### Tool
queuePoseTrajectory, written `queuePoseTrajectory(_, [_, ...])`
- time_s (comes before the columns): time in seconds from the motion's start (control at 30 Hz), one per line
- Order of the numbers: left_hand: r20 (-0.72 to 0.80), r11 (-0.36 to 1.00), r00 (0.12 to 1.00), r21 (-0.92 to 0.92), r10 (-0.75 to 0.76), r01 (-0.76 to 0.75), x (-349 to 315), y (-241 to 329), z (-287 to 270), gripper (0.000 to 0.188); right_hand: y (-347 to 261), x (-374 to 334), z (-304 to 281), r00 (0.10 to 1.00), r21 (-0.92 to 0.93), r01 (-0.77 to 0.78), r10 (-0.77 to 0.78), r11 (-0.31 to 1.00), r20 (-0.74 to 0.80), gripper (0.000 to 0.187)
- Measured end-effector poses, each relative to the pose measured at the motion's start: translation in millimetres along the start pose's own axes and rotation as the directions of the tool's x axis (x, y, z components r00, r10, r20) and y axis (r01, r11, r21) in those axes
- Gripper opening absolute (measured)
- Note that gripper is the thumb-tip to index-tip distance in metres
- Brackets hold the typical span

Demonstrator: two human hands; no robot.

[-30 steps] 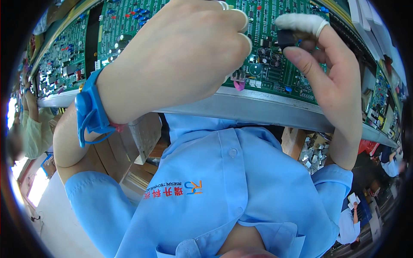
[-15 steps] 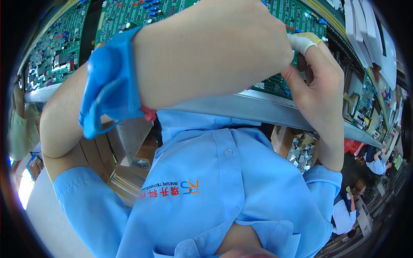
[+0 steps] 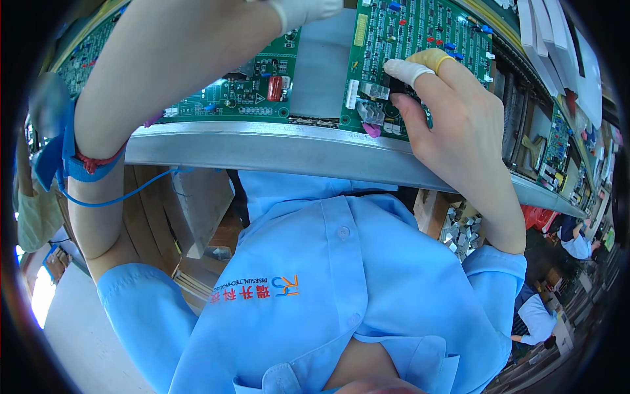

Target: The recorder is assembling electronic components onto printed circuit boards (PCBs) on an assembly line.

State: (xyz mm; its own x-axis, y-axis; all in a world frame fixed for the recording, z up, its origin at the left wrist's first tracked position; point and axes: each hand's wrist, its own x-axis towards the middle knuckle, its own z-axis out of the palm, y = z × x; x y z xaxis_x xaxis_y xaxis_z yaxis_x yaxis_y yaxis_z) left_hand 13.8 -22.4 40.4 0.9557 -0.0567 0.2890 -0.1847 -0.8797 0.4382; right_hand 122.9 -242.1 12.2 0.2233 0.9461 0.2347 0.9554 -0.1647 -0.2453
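My right hand rests over a green circuit board, its thumb and white-capped finger apart on either side of a dark component. Another finger has a yellow cap. Beside the thumb on this board are clear connector blocks and a pink piece. My left hand reaches over a second green board; one white-capped finger is stretched out, and the upper edge cuts off the rest. That board carries a red component. A blue strap with a blue cord circles my left arm.
A metal rail runs along the boards' near edge. White panels stand at upper right, above more boards. Below the rail are cardboard and a box of small metal pieces. Other people sit farther right.
My left hand has swung left and up, away from my right hand, uncovering the gap between the two boards. My right hand has shifted slightly left over its board.
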Motion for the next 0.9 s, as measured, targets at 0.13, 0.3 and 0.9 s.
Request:
queuePoseTrajectory(0.13, [0.132, 0.952, 0.943, 0.009, -0.306, 0.307, 1.6, 13.4, -19.7, 0.019, 3.3, -0.2, -3.6, 0.997, -0.035, 0.002, 0.0, 0.999, 0.074, 0.019])
queuePoseTrajectory(0.3, [0.172, 0.941, 0.931, -0.055, -0.321, 0.335, 0.0, 1.7, -12.4, 0.01, 9.9, -1.6, -15.1, 0.992, -0.057, 0.032, -0.025, 0.998, 0.12, 0.023])
queuePoseTrajectory(0.9, [-0.173, 0.931, 0.94, 0.169, -0.294, 0.322, -23.5, -55.2, -71.0, 0.012, 333.1, -64.7, -120.2, 0.627, -0.316, -0.774, 0.59, 0.549, -0.509, 0.034])
